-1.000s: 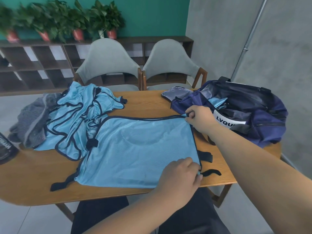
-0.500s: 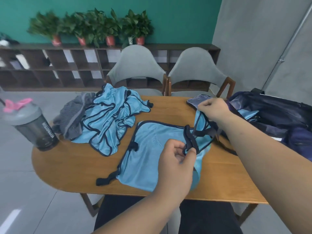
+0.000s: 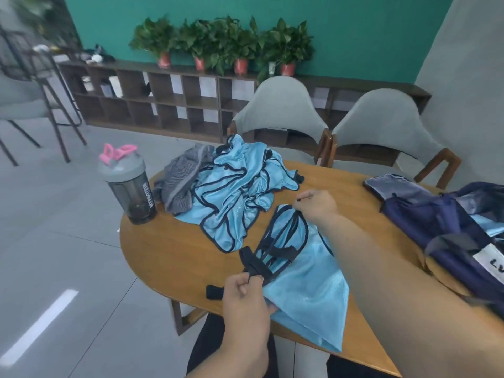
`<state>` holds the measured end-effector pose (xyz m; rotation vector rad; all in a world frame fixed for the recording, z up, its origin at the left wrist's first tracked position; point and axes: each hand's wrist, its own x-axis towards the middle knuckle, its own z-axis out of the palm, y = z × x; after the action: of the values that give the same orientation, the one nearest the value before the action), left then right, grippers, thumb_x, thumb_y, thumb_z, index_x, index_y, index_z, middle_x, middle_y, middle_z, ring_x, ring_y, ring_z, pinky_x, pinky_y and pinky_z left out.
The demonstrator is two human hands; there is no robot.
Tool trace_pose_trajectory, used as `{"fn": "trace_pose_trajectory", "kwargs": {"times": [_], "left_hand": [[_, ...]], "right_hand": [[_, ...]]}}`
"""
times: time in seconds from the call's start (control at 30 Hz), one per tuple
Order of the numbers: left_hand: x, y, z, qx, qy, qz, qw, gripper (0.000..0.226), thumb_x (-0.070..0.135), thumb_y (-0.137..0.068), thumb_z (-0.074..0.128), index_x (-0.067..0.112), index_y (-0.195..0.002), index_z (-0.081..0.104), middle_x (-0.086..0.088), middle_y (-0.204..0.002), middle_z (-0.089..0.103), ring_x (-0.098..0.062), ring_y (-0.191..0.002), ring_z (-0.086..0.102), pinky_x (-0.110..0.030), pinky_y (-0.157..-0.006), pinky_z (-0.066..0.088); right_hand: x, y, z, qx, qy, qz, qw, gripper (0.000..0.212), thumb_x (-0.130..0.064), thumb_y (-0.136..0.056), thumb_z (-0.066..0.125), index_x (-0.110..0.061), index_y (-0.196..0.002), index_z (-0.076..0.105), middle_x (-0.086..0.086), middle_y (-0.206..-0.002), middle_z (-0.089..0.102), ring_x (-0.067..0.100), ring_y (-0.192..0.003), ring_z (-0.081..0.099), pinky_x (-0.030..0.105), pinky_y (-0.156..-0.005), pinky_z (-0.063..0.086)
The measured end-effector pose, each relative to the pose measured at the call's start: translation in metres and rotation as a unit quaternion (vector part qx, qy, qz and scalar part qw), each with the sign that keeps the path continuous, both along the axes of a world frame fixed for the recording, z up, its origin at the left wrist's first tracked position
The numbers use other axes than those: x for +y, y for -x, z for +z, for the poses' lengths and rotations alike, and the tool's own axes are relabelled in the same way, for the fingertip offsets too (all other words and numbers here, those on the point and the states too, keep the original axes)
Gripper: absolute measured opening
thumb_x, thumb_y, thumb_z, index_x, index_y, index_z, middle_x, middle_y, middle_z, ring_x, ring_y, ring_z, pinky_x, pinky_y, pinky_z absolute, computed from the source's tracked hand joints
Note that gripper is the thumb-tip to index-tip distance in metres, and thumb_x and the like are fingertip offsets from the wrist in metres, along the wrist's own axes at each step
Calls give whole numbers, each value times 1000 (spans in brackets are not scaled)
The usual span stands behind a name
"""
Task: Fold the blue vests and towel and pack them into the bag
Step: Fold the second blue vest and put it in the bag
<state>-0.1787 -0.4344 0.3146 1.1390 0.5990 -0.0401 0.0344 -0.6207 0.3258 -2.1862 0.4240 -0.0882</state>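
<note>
Doubled over since a moment ago, the light-blue mesh vest with dark trim (image 3: 308, 285) is narrower. It lies on the oval wooden table (image 3: 169, 249), with its long axis running from the strap end at the far left to the hem at the near edge. The open navy fabric bag (image 3: 447, 225) sits to the right. A heap of crumpled light-blue vests (image 3: 231, 192) touches a grey striped towel (image 3: 180, 181). The left hand (image 3: 245, 298) pinches a dark strap, and the right hand (image 3: 317, 204) pinches the far trim.
</note>
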Motion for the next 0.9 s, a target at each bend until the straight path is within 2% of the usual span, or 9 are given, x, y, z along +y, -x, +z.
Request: {"fn": "trace_pose_trajectory", "kwargs": {"times": [0.07,0.17,0.3,0.43,0.5,0.6,0.73,0.83,0.9], "left_hand": [[10,-7,-11,29,-2,14,999,7,8,-103,59,5,-108,56,-27,-120,62,-36,-103,72,-47,-72,66],[18,-16,-18,41,-16,-5,999,8,11,-103,57,12,-111,58,-20,-118,65,-32,-101,73,-46,-71,66],[22,-26,-16,15,-22,-28,999,19,13,-102,56,22,-119,57,-12,-113,70,-27,-99,75,-51,-79,66],[20,-45,-20,-42,-104,-104,988,45,10,-96,67,35,-128,51,-4,-109,64,-21,-90,70,-46,-87,62],[15,-62,-19,-66,-157,-124,978,49,5,-95,67,41,-125,51,-3,-101,62,-18,-75,61,-36,-72,57],[5,-88,-19,-87,-207,-158,962,40,7,-95,69,42,-113,60,-3,-90,60,-16,-65,54,-31,-60,48],[-10,-113,-16,-106,-233,-209,944,23,13,-94,73,33,-106,73,-3,-87,54,-16,-67,51,-28,-62,46],[-16,-124,-13,-119,-258,-233,930,17,18,-92,78,32,-101,79,2,-88,61,-14,-67,59,-25,-66,53],[-15,-129,-14,-113,-252,-242,930,15,17,-92,78,29,-99,81,-1,-93,71,-19,-73,71,-32,-76,63]], "right_hand": [[8,-2,-14,9,-16,4,1000,10,-25,-92,74,-27,-101,73,-2,-97,75,20,-86,74,34,-75,61],[11,7,-28,-34,-112,-12,993,22,-10,-105,55,-15,-123,66,4,-101,76,17,-85,76,36,-84,64],[-9,26,-41,-93,-108,6,990,32,-1,-107,42,-15,-127,61,1,-109,74,12,-100,73,34,-98,59],[-33,49,-44,-113,-25,25,993,33,0,-104,44,-19,-126,59,-4,-116,70,8,-109,67,31,-104,53],[-47,63,-46,-117,32,16,993,32,-2,-101,50,-18,-128,58,-4,-122,68,10,-112,64,26,-98,50],[-65,82,-51,-116,95,-15,989,26,-7,-98,59,-20,-120,60,-2,-124,62,11,-101,60,26,-86,43],[-79,101,-54,-114,153,-41,981,14,-18,-96,68,-21,-108,61,-3,-121,51,4,-82,52,29,-80,39],[-88,110,-58,-95,183,-68,976,14,-27,-98,67,-20,-109,62,-3,-124,46,11,-85,50,30,-80,41],[-95,114,-60,-91,203,-80,972,18,-30,-98,66,-19,-111,65,-3,-124,45,16,-98,51,30,-81,41]]}}
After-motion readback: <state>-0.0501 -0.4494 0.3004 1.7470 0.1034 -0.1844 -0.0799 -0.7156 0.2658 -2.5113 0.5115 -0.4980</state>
